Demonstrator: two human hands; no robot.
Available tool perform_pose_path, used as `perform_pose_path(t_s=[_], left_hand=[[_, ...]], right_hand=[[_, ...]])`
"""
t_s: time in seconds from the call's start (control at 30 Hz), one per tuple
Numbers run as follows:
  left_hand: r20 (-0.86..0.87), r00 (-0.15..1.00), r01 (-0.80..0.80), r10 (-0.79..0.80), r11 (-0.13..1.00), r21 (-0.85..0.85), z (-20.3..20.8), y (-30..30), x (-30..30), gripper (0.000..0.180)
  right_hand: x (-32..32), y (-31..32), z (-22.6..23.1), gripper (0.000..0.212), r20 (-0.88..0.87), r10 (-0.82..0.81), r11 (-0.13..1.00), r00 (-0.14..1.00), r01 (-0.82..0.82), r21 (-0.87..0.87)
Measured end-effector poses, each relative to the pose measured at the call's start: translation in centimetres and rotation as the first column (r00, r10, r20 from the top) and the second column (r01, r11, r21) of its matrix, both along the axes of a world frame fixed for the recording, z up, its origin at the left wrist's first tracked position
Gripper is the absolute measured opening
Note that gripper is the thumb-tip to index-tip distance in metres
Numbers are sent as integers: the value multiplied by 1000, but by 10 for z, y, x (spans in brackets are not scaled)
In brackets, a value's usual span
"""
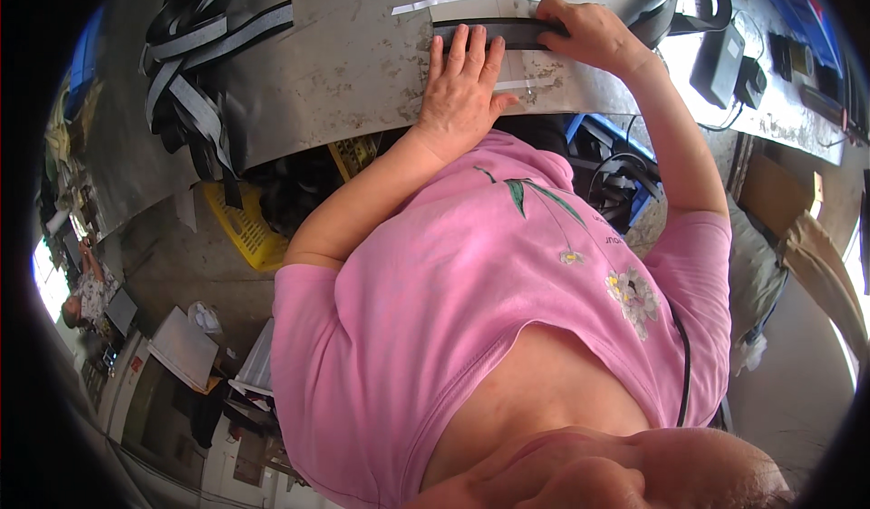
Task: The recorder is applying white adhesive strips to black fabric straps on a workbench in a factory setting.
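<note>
A dark grey strap with black edges [517, 36] lies across the metal table, near its edge. My left hand [464, 81] rests on the strap's left part with its fingers stretched out flat and the thumb apart. At the strap's right end, the curled fingers and thumb of my right hand [584, 38] close on it, hiding that end. Just beyond the strap lies a thin white strip [462, 0], passing under or beside my right fingers. Another short white strip [527, 84] sits on the near side, beside my left thumb.
A pile of grey-and-black straps [195, 65] hangs over the table [353, 56] edge at left. More straps [684, 10] loop at right, near a black power adapter [719, 63] with a cable. Below stand a yellow crate [240, 228] and a blue crate [645, 205].
</note>
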State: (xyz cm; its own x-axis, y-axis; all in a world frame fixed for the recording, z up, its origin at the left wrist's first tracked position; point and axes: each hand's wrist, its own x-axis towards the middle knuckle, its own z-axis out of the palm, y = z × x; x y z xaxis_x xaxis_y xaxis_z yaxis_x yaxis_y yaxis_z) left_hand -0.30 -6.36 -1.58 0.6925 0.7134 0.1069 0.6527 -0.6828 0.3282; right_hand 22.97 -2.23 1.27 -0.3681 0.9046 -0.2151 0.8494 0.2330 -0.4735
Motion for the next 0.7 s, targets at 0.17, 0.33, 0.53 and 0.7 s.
perform_pose_path(t_s=[0.17,0.33,0.53,0.7], left_hand=[[-12,1000,-4,4,1000,-11,0,-3,0,66],[-23,1000,-2,2,1000,1,1,-3,0,67],[-25,1000,0,1,1000,22,2,-2,2,67],[-56,998,-17,19,999,52,-1,-2,2,68]], right_hand=[[0,-1,-1,27,-6,-9,1000,1000,9,17],[-3,-3,2,27,0,-23,999,1000,23,38],[-19,-10,9,24,216,23,920,976,-105,377],[-53,-16,16,18,-109,-197,954,974,216,207]])
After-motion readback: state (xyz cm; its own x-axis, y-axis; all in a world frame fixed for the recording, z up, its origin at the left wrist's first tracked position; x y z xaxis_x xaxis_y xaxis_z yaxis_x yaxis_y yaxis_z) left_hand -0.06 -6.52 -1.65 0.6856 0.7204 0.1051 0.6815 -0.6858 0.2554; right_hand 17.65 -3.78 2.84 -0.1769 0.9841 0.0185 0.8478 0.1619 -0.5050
